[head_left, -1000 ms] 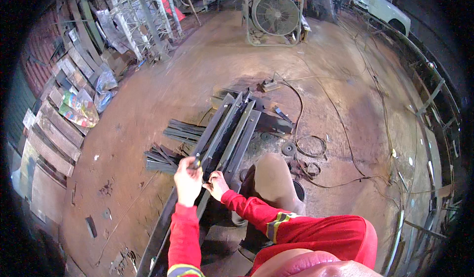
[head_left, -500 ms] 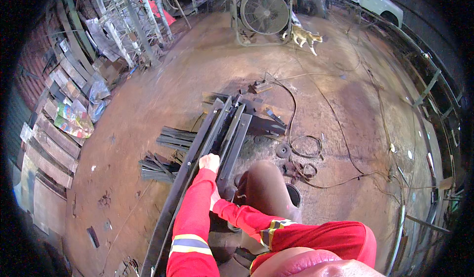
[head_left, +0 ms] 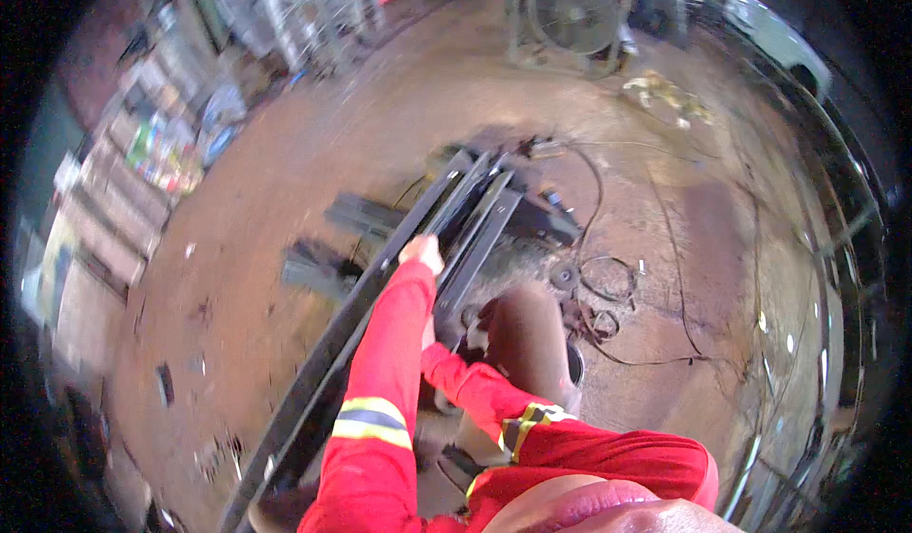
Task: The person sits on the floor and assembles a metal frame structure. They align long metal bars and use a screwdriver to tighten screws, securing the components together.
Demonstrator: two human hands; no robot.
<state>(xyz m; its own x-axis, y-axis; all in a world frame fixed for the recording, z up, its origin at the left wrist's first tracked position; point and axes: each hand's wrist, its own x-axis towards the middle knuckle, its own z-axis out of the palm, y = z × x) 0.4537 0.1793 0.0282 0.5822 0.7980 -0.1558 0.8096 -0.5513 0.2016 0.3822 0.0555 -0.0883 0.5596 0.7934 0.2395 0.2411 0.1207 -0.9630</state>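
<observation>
Long dark steel bars [head_left: 313,381] lie side by side, running from the lower left toward the middle of the view. My left hand [head_left: 421,251] is closed over the left-hand bars, knuckles up. Behind the left forearm, only a little of my right hand [head_left: 427,332] shows, low beside the bars; its fingers are hidden. Both arms wear red sleeves with reflective bands. My bent knee [head_left: 527,329] is just right of the bars.
Stacks of short dark strips [head_left: 318,265] lie left of the bars. Cables [head_left: 608,281] loop across the floor at right. A large fan [head_left: 573,15] stands at the back, with a cat [head_left: 665,98] to its right. Boards [head_left: 114,215] line the left side.
My view has shifted, so the scene sits farther right and higher, with some blur. The cat has walked away from the fan to the right. My left hand stays on the bars.
</observation>
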